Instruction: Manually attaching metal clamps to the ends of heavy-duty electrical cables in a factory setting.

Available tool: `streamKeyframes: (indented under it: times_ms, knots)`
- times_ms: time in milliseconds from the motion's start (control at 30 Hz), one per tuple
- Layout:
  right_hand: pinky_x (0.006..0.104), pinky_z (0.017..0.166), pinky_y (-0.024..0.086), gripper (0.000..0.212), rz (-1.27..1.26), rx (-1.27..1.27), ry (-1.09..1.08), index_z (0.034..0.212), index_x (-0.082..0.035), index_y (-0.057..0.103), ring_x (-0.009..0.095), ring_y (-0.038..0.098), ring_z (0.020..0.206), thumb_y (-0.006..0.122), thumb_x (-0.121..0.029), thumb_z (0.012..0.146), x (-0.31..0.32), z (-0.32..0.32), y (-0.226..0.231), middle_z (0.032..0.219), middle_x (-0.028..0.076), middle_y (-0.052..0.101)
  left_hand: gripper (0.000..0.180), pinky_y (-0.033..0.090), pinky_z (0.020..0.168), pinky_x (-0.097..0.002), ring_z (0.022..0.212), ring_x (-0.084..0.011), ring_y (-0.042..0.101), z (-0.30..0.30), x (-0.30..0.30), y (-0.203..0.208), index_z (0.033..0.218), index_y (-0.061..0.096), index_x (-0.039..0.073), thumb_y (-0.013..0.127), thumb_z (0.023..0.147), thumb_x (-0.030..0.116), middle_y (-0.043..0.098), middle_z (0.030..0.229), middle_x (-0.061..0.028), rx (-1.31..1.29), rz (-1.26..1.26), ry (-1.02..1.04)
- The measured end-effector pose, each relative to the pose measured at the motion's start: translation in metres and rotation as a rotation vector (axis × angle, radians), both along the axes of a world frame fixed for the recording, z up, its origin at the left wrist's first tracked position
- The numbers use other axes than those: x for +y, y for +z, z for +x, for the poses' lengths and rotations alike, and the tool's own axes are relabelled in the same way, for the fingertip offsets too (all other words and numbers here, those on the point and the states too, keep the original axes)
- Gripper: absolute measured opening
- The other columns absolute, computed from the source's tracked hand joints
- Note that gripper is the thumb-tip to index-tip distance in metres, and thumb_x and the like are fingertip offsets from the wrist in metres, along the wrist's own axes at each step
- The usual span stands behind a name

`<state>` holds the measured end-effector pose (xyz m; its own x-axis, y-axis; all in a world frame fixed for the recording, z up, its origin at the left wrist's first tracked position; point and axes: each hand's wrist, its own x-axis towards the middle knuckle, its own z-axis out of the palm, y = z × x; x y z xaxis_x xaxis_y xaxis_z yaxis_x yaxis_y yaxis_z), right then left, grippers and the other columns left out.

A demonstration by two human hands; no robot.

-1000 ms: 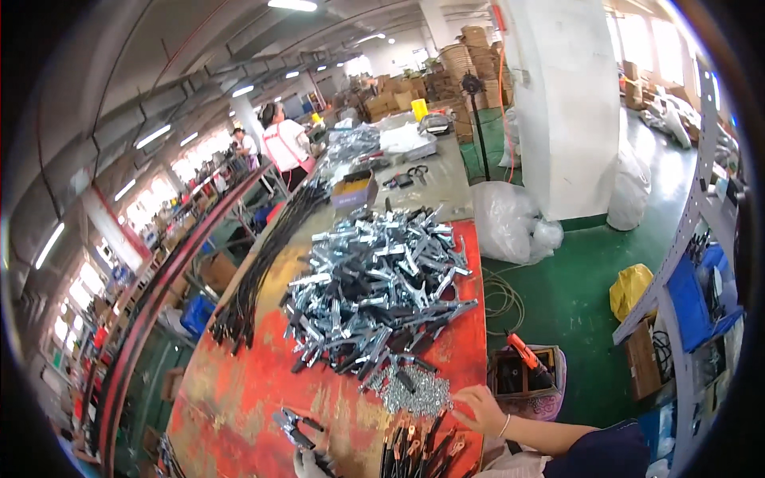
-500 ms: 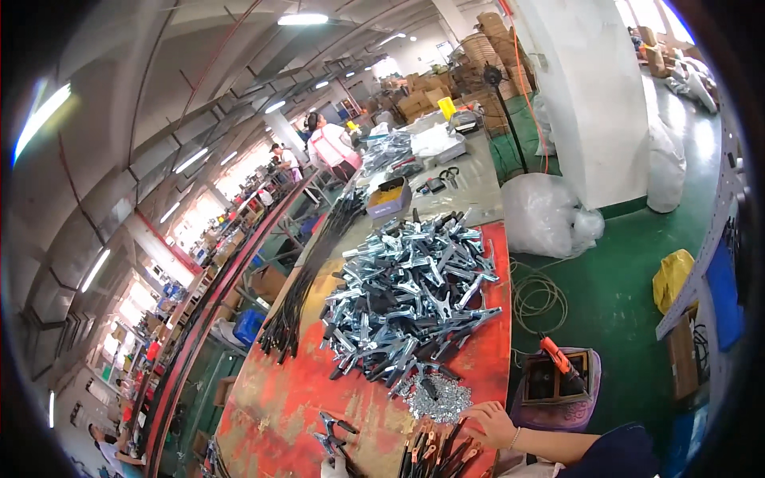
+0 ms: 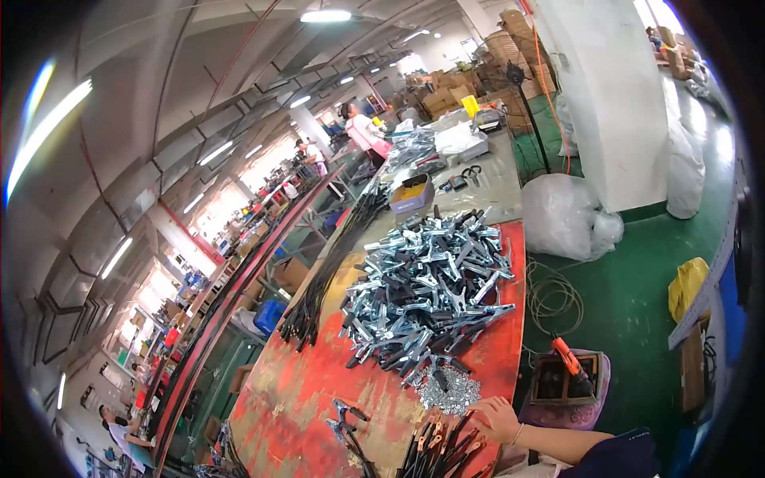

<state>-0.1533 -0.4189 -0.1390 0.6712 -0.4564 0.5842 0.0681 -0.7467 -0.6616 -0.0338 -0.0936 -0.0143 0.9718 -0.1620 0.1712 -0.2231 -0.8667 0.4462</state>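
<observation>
My right hand (image 3: 496,420) reaches in from the lower right, palm down. Its slightly bent fingers point left, beside a bundle of black cables (image 3: 437,450) with copper-coloured lug ends. Whether the fingertips touch a lug is hard to tell. Just beyond them lies a heap of small silvery metal parts (image 3: 448,390). My left hand is out of view. Left of the bundle, a spring clamp (image 3: 344,422) with dark handle grips lies on the worn red tabletop (image 3: 295,390), a black cable running from it towards the lower edge. A large pile of metal clamps (image 3: 430,287) covers the table's middle.
Long black cables (image 3: 335,271) lie along the table's left side. A purple box (image 3: 412,195) and scissors (image 3: 472,174) are farther back. On the right, a red power tool (image 3: 567,356) rests in a wooden box on a stool (image 3: 558,416). Co-workers stand at the left.
My gloved left hand, beside the clamp before, has dropped out of the lower edge. The whole view has shifted a little, so the table sits farther right. My right hand stays by the cable lugs.
</observation>
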Motion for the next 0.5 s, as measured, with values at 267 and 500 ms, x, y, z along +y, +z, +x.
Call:
streamKeyframes:
  times_ms: [267, 500]
  knots:
    - [0.0417, 0.090, 0.044, 0.031, 0.045, -0.026, 0.011, 0.115, -0.014, 0.064, 0.029, 0.058, 0.102, 0.066, -0.028, 0.087, 0.002, 0.001, -0.009, 0.105, 0.008, 0.062, 0.047, 0.047, 0.096, -0.0395, 0.109, -0.0340, 0.061, -0.003, -0.001, -0.022, 0.128, 0.056, 0.003, 0.059, 0.093, 0.034, 0.065, 0.116, -0.0202, -0.071, -0.140, -0.136]
    - [0.0412, 0.090, 0.044, 0.029, 0.038, -0.030, -0.021, 0.115, -0.014, 0.064, 0.029, 0.058, 0.102, 0.064, -0.028, 0.089, 0.001, -0.001, -0.008, 0.104, 0.008, 0.062, 0.047, 0.047, 0.096, -0.0436, 0.110, -0.0392, 0.061, -0.006, -0.034, -0.038, 0.129, 0.059, 0.009, 0.054, 0.095, 0.040, 0.064, 0.122, -0.0189, 0.048, 0.035, -0.232]
